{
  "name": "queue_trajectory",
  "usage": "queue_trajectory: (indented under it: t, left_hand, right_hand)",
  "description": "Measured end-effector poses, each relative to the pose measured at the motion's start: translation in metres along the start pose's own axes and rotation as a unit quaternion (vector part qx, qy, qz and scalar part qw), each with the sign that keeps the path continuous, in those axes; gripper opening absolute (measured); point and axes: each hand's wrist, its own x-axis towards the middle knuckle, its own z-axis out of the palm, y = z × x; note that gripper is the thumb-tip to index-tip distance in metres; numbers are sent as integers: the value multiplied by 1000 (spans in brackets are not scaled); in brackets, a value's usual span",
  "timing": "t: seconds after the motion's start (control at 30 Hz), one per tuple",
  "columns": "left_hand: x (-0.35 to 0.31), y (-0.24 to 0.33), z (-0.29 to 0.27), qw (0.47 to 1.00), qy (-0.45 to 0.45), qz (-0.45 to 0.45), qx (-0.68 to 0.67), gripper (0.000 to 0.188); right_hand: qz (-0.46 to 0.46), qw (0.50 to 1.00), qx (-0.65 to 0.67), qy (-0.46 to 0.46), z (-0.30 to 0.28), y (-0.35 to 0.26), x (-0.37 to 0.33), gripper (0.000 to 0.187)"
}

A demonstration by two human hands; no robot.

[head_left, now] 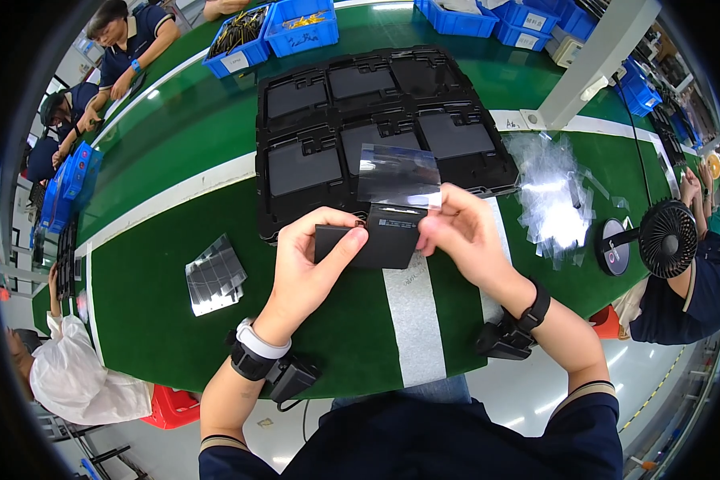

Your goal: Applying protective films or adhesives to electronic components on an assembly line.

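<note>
A flat black panel (388, 246) with fine pale print on its face is held over the green table. My left hand (308, 252) is closed around its left side, the thumb on top near a small brownish tab. At the right edge, my right hand (464, 240) is closed with thumb and fingers in a pinch. A clear plastic film (398, 172) rises from the panel's far edge, touching the right fingers; whether they grip film, panel or both cannot be made out. Beyond lies a black moulded tray (262, 192) with several dark grey panels in its compartments.
Clear film sheets (216, 276) lie at the left, and a shiny heap of films (552, 200) at the right. Nearby stand a black fan (668, 238) and a metal post (588, 68). Blue bins (302, 36) line the back. Other people sit around the table.
</note>
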Motion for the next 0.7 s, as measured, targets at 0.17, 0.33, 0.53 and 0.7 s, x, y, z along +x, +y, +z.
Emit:
queue_trajectory:
  t: [0.17,0.33,0.53,0.7]
  left_hand:
    - [0,-2,2,997,43,15,55,11]
    - [0,2,2,990,51,33,124,11]
    - [0,0,-2,998,46,11,37,11]
    - [-1,1,-4,999,26,19,21,10]
  right_hand:
    - [-34,999,-21,-9,-10,2,1,16]
    - [-25,999,-3,25,-13,1,3,13]
    - [1,998,-55,-27,-4,0,2,15]
    - [-10,999,-44,-22,-5,1,1,28]
